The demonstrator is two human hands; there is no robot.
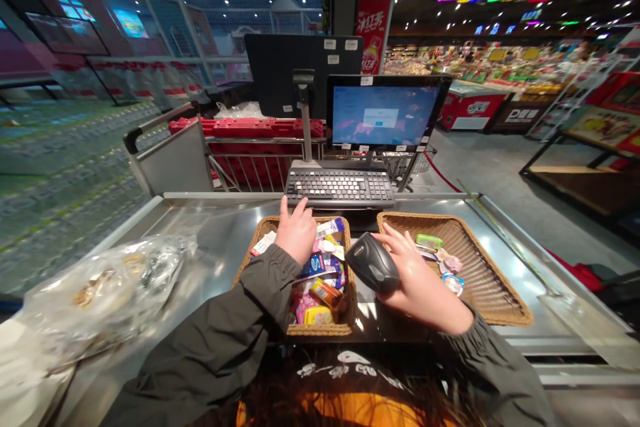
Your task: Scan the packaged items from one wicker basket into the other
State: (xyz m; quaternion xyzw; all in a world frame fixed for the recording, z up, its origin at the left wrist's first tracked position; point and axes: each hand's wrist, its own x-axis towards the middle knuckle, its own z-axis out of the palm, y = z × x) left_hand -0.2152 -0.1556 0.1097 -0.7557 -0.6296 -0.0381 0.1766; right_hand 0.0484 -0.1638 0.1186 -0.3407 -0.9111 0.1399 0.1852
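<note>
My right hand (417, 280) is wrapped round a black barcode scanner (371, 261), held between two wicker baskets. My left hand (296, 230) reaches over the left basket (320, 330), its fingers stretched toward the near left edge of a black keyboard (345, 185); whether the fingertips touch the keys I cannot tell. Several small colourful packets (325, 290) fill that left basket, partly hidden by my left hand and sleeve. In the right basket (490, 280) lie a green packet (429, 241) and a few other small items, near the fingers of my right hand.
Behind the keyboard stands a lit monitor (383, 115) with a dialog box, beside the dark back of another screen (303, 73). Clear plastic bags (110, 287) lie on the metal counter (200, 227) at left. Beyond the counter is a shopping cart (245, 167) with red contents.
</note>
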